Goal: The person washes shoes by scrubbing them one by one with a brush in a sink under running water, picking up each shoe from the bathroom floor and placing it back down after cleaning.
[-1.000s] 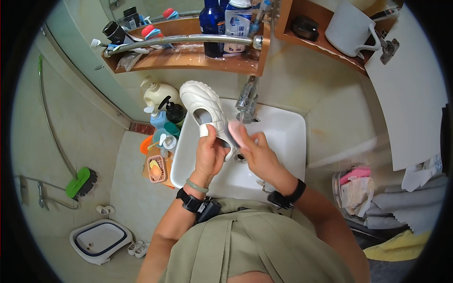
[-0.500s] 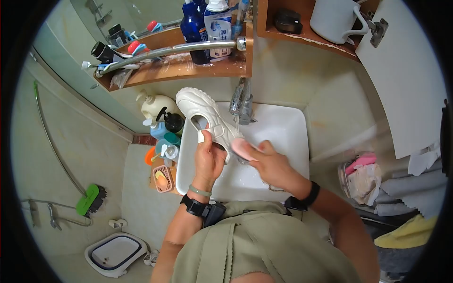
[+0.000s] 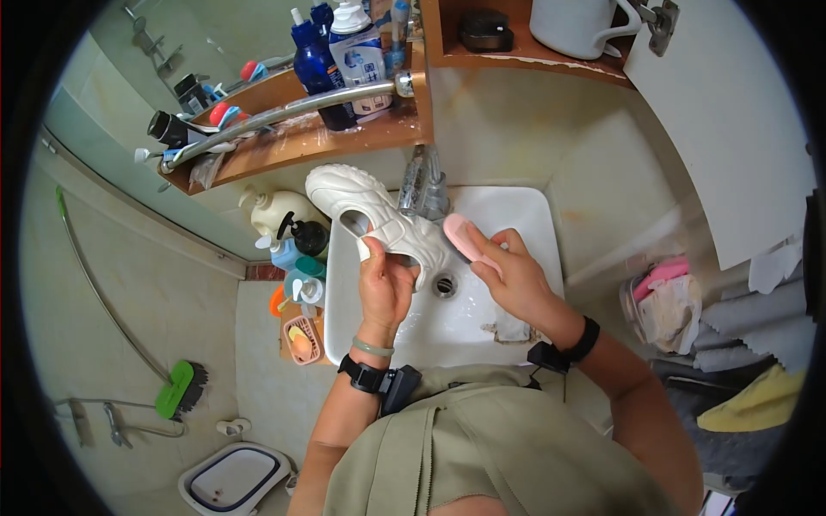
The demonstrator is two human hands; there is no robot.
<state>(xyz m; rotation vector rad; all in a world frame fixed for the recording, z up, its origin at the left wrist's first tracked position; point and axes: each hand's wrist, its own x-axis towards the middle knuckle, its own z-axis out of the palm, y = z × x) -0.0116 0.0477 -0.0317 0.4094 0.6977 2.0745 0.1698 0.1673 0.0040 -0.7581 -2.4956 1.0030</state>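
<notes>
A white clog-like shoe (image 3: 370,206) with cut-outs is held over the sink (image 3: 551,258), its rounded toe or heel end pointing up and left. My left hand (image 3: 387,288) grips it from below, thumb on its side. In my right hand (image 3: 520,279) is a pink brush (image 3: 469,241), just right of the shoe's lower end and apart from it. The bristle side of the brush faces down-left and is mostly hidden. Directly behind the shoe stands the chrome faucet (image 3: 422,185). The drain (image 3: 444,285) shows beneath the two hands.
Left of the sink stand several pump bottles (image 3: 305,234) and a pink soap dish (image 3: 302,339). A wooden shelf (image 3: 292,142) with a metal rail hangs above. An open cabinet door (image 3: 731,129) juts out at right. A pale object (image 3: 512,328) lies on the sink's front right.
The brush has moved up and right, off the shoe's end. The shoe now sits closer to the faucet. The whole view has shifted slightly, and the drain has come into sight.
</notes>
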